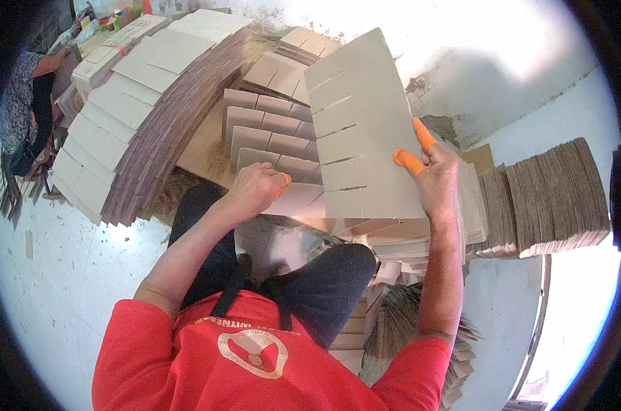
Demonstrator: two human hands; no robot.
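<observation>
My right hand point(434, 175), with orange finger covers on thumb and forefinger, grips a large grey cardboard sheet point(365, 137) by its right edge. The sheet stands tilted, with a row of slits down its left side. My left hand point(257, 190) is closed, an orange cover on one finger, at the left end of the nearest cardboard strip point(300, 200); its fingertips are partly hidden. Beyond it, several slotted cardboard dividers point(273, 123) stand in parallel rows on the work table point(204, 147). The big sheet covers their right ends.
A long fanned stack of cardboard sheets point(153, 75) lies to the left. Bundles of brown cardboard point(550, 198) stand at the right, and more fanned pieces point(399, 322) lie low beside my right leg. Another person point(26, 109) sits at the far left.
</observation>
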